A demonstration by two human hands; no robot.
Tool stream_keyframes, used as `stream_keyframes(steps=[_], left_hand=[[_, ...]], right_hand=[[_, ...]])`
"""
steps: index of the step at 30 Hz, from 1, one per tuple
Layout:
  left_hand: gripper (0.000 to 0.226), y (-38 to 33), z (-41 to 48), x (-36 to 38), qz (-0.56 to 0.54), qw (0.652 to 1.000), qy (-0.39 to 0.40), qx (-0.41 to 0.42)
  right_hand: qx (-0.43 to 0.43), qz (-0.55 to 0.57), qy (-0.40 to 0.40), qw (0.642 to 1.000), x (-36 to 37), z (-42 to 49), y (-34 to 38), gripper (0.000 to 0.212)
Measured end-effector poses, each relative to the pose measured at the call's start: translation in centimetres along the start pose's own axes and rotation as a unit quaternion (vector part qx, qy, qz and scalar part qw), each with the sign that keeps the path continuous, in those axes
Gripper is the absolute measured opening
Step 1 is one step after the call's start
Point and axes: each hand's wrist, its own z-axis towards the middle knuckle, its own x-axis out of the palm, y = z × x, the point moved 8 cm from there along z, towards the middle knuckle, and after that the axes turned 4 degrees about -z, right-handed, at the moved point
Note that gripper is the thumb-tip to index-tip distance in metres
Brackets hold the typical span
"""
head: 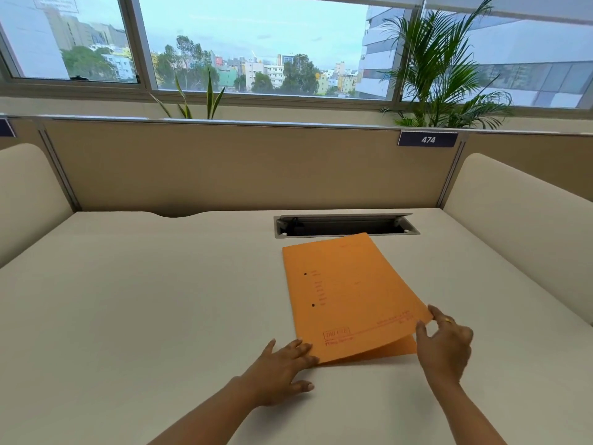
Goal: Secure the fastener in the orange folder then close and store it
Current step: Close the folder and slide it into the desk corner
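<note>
Your right hand (444,343) pinches the near right corner of the folder (349,293) cover, thumb and fingers clamped on it, cover lifted slightly off the back sheet. Left hand (282,369) is flat and spread, fingertips on the near left corner, gripping nothing. Folder lies right of centre on the desk (144,300), angled, two punched holes along its left edge. Fastener not visible. Open cable tray (346,224) just beyond its far edge. Beige partition (224,168) behind, tag 474 (427,139) at right. Plants (446,88) and windows beyond.
</note>
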Motion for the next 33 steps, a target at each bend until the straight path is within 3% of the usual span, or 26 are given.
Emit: stream_keyframes(steps=[4, 7, 10, 19, 28, 33], left_hand=[[0.064, 0.3, 0.3, 0.8, -0.008, 1.000, -0.005, -0.005], [0.103, 0.3, 0.4, 1.0, -0.023, 1.000, -0.010, 0.002], [0.113, 0.4, 0.6, 1.2, -0.025, 0.999, -0.023, 0.008], [0.103, 0.5, 1.0, 0.8, -0.040, 0.998, -0.058, -0.003], [0.059, 1.4, 3.2, -0.7, -0.068, 0.992, -0.077, -0.073], [0.059, 2.5, 5.4, -2.6, -0.088, 0.983, -0.108, -0.118]], right_hand=[[0.025, -0.054, 0.063, 0.996, 2.2, -0.4, -3.0, 0.040], [0.043, -0.072, 0.095, 0.992, 3.1, -0.7, -4.3, 0.039], [0.054, -0.077, 0.114, 0.989, 3.6, -0.8, -5.0, 0.037], [0.046, -0.149, 0.123, 0.980, 4.2, -0.3, -5.2, 0.036], [-0.023, -0.284, 0.194, 0.939, 6.6, 1.9, -2.5, 0.053], [-0.032, -0.283, 0.232, 0.930, 8.7, 3.8, -1.6, 0.060]])
